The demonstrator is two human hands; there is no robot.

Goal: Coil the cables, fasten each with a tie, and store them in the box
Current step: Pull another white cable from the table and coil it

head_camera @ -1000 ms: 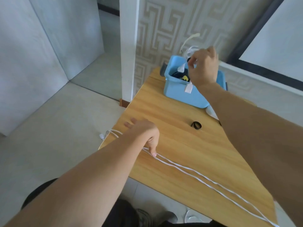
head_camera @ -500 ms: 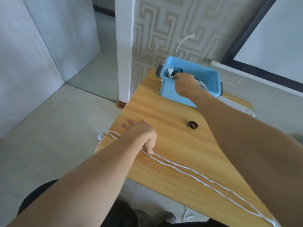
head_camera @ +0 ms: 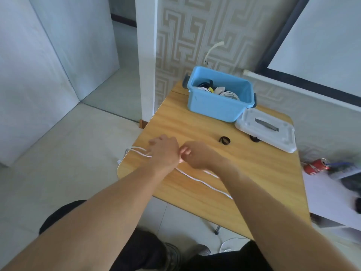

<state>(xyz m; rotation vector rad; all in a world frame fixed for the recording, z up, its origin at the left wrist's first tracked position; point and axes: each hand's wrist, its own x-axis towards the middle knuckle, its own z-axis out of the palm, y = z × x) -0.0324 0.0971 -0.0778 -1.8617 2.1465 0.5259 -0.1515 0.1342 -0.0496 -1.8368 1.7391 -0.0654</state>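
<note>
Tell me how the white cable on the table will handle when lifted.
Probably floppy: the white cable lies in loose strands and droops off the table edge. Likely light, being thin. It may slip or tangle while both hands gather it.

Both my forearms reach up the view from the bottom edge and meet near its centre. My left hand (head_camera: 164, 151) comes in from seven o'clock, back of the hand up, fingers curled down and gripping the white cable (head_camera: 197, 178), knuckles pointing toward eleven o'clock. My right hand (head_camera: 196, 155) enters from five o'clock, just beside the left at its three o'clock, fingers curled inward and thumb tucked, pinching the same cable. Both wrists are bare.
</note>
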